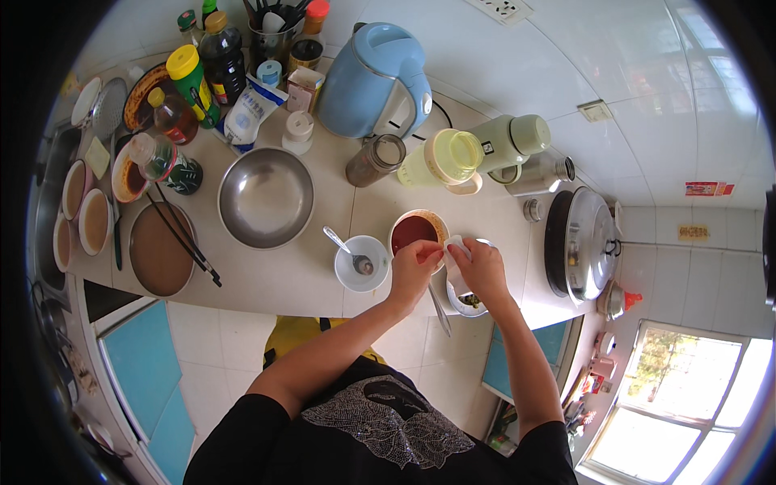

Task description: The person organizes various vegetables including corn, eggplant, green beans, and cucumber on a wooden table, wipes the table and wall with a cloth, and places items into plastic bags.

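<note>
My right hand [480, 270] holds a small white packet [458, 267] above the bowls. The fingertips of my left hand [417, 264] meet at the packet's upper left edge; whether they grip it I cannot tell. Beneath my hands stands a bowl of dark red sauce [417, 233]. A bowl with dark green bits [470, 302] is partly hidden under my right hand and the packet. Left of my left hand is a white bowl [347, 271] with a metal spoon [362, 263] in it. Another metal utensil [441, 312] juts over the counter's front edge.
A wide steel bowl [267, 198] and a pan of brown liquid [159, 257] with black tongs or chopsticks [182, 233] lie left. Behind stand a blue electric kettle [376, 82], a glass jar [377, 159] and a yellow-green pitcher [441, 159]. A lidded pan [588, 242] is at right.
</note>
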`<state>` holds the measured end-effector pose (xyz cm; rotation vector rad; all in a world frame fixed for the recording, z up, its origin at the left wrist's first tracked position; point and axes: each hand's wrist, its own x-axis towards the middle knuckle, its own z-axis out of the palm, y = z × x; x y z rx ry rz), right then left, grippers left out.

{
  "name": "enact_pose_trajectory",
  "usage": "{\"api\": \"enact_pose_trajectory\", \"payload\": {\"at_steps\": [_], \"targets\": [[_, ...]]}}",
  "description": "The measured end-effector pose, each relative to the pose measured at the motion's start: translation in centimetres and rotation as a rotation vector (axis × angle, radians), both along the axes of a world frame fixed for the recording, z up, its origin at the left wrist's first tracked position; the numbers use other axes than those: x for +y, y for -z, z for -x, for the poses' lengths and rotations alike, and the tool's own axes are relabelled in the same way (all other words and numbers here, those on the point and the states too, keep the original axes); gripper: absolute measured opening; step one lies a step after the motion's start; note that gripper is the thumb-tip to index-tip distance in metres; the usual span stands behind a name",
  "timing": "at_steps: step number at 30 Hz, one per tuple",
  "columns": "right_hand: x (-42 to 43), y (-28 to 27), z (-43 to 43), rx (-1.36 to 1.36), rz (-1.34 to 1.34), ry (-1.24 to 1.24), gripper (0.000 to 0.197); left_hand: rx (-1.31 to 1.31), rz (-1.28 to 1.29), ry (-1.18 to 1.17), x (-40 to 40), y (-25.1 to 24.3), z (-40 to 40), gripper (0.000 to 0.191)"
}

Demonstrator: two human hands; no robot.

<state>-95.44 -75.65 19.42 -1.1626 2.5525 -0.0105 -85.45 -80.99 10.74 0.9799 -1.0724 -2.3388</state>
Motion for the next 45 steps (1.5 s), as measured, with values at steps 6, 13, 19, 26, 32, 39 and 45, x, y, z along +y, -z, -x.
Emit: {"api": "enact_pose_trajectory", "payload": {"at_steps": [6,13,19,26,32,39,45], "targets": [[0.2,0.5,0.1,0.035,0.069,-0.003,0.032,-0.205,0.177,-0.057,0.0,0.7,-0.1,0.017],[-0.1,0.1,-0.7,-0.008,0.050,0.068,0.034,0.138,-0.487,0.108,3.1,-0.6,-0.7,0.015],[1.8,1.6,0.8,-0.203,0.187,0.111,0.028,0.143,-0.805,-0.036,3.0,-1.2,-0.4,0.011],[2.7,1.1,1.9,-0.391,0.220,0.270,0.024,0.120,-0.829,0.017,2.5,-2.0,-1.1,0.013],[1.5,-0.1,0.4,-0.436,0.224,0.320,0.021,0.113,-0.692,-0.016,3.6,0.1,-0.9,0.015],[1.4,-0.5,1.1,-0.615,0.165,0.406,0.022,0.107,-0.651,-0.045,3.0,-1.0,-0.8,0.018],[1.2,0.1,1.1,-0.595,0.175,0.439,0.024,0.075,-0.557,0.013,2.8,-1.0,-1.0,0.023]]}}
